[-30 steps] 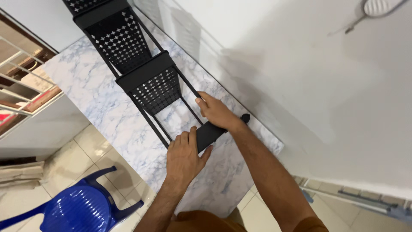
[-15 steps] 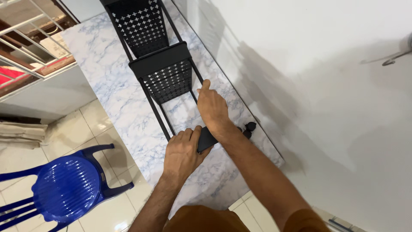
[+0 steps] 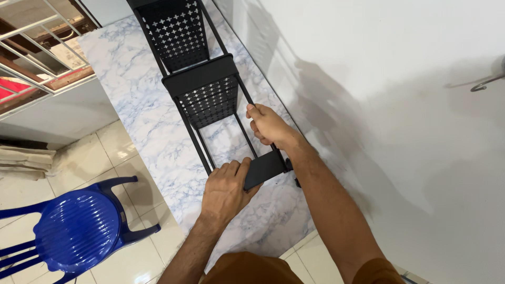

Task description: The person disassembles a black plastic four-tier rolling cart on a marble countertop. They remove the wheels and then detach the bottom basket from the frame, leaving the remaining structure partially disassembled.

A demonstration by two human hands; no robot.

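Item: black perforated metal rack (image 3: pixel 202 89), being laid flat along marble-patterned counter (image 3: pixel 131 126) beside white wall (image 3: pixel 394 105) | Left hand (image 3: pixel 225 190): being clenched over rack's near end panel | Right hand (image 3: pixel 269 125): being wrapped around right side rail | Nearby: blue plastic chair (image 3: pixel 79 231) on tiled floor.

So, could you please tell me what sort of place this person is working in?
Probably a room in a home, perhaps a kitchen or utility corner: a marble-patterned counter runs along a plain white wall, a blue plastic chair stands on a pale tiled floor, and a barred window opens at the left.
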